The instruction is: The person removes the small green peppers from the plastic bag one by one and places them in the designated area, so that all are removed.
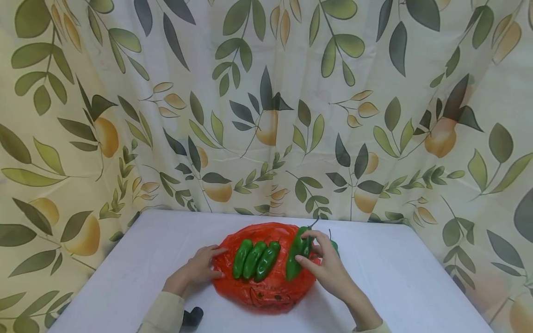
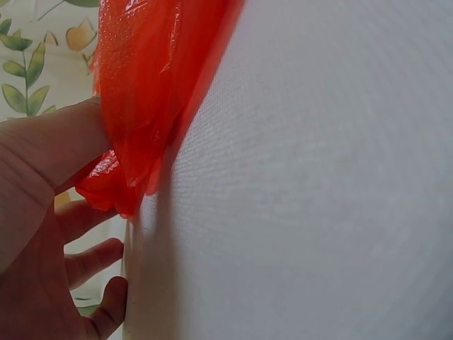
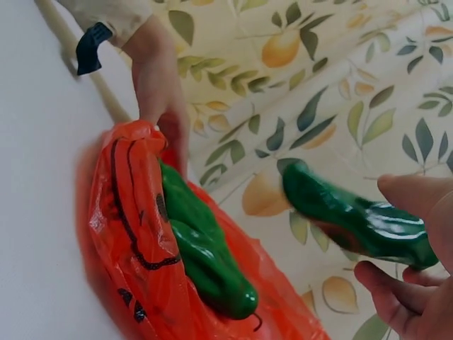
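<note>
A red plastic bag with black markings lies on the white table. On it, three green peppers lie side by side, left of its middle. At the bag's left edge, my left hand holds the plastic between thumb and fingers; the left wrist view shows the red plastic there. Over the bag's right side, my right hand grips a long green pepper between thumb and fingers. That pepper hangs apart from the bag in the right wrist view. Beyond my right hand, another green pepper is mostly hidden.
The white table reaches out on both sides of the bag. A curtain printed with leaves and fruit hangs behind and beside it. Near my left sleeve is a small black object.
</note>
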Tool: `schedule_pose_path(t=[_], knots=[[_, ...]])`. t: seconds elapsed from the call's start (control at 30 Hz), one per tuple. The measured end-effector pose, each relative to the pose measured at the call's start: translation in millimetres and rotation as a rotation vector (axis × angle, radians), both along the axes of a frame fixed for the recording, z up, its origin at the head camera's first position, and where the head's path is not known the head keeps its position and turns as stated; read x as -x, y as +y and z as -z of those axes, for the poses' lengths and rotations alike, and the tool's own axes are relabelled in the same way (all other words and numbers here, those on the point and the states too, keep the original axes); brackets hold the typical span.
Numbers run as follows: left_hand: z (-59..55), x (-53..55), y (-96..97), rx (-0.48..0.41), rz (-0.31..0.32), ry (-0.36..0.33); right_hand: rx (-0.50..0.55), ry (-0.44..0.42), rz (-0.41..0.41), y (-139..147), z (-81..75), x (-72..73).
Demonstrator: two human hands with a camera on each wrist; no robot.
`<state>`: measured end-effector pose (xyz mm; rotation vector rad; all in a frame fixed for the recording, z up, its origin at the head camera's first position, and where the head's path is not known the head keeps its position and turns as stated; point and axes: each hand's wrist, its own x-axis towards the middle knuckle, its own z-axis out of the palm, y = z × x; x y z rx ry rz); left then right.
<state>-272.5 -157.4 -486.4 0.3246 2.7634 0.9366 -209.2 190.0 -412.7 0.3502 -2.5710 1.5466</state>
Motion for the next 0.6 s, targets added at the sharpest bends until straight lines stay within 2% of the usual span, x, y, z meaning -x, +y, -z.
schedule_pose_path(t=[0.13,0.3,0.6], knots=[[-0.6,-0.6,0.2,0.001,0.0,0.004,0.016,-0.038,0.012,-1.2,-2.6,0.1],[-1.5,-1.0,0.1,0.005,0.005,0.009,0.027,-0.044,0.004,0.5,-4.8,-0.5],[-3.1,-1.3,0.3,0.001,-0.002,-0.006,-0.007,0.019,-0.002,11.9,-9.1,-0.5]])
